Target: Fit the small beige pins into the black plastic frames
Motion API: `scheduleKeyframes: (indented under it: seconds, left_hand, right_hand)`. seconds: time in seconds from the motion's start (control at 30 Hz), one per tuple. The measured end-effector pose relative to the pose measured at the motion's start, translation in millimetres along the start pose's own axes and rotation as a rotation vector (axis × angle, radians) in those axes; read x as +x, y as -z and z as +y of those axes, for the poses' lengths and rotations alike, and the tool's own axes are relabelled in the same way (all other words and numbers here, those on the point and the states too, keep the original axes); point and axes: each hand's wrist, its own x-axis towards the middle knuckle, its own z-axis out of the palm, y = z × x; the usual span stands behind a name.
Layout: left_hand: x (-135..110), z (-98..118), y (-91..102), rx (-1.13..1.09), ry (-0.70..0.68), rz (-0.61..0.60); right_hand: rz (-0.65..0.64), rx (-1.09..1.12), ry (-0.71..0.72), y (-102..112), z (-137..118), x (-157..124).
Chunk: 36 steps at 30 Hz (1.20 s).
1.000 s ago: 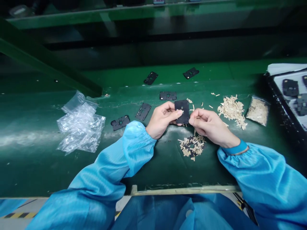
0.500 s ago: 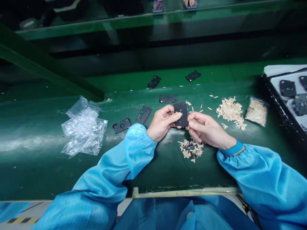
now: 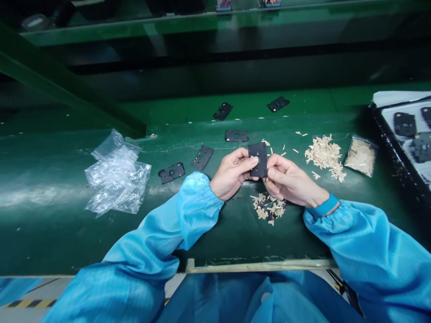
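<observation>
My left hand (image 3: 234,172) grips a flat black plastic phone part (image 3: 258,152) by its left side, thumb across its face. At the part's lower right edge, the thumb and fingers of my right hand (image 3: 291,179) are pinched together; any small piece between them is hidden. Just below the hands lies a small heap of cream strips mixed with black bits (image 3: 269,208). Similar black parts rest nearby on the green surface: one behind the hands (image 3: 236,136), one left of them (image 3: 203,158), and another farther left (image 3: 171,173).
Clear plastic bags (image 3: 117,175) lie at left. A pile of cream strips (image 3: 323,154) and a filled zip bag (image 3: 361,154) sit at right, near a black-edged tray (image 3: 390,134) of black parts. Two more parts lie on the back strip (image 3: 222,111). A green post (image 3: 84,103) slants at left.
The two black parts on the back strip have shifted right. My hands and the held part have moved slightly right, with the right fingers still pinched at its edge.
</observation>
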Motion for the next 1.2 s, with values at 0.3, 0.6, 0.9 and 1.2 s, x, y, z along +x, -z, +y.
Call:
scheduleKeyframes:
  seconds: [0.3, 0.6, 0.9, 1.2]
  left_hand:
    - [-1.4, 0.7, -4.2, -0.029, -0.023, 0.033]
    - [-4.9, 1.9, -9.4, -0.134, 0.004, 0.087]
    - [-4.1, 1.8, -9.1, -0.145, 0.0, 0.13]
    - [-3.6, 1.1, -9.7, -0.034, -0.013, 0.099]
  right_hand:
    - [0.088, -0.087, 0.171, 3.4, 10.7, 3.4]
    - [0.184, -0.232, 0.32, -2.5, 13.2, 4.0]
    - [0.302, -0.386, 0.32, -0.2, 13.5, 3.0]
    - [0.254, -0.379, 0.188, 4.7, 6.1, 6.7]
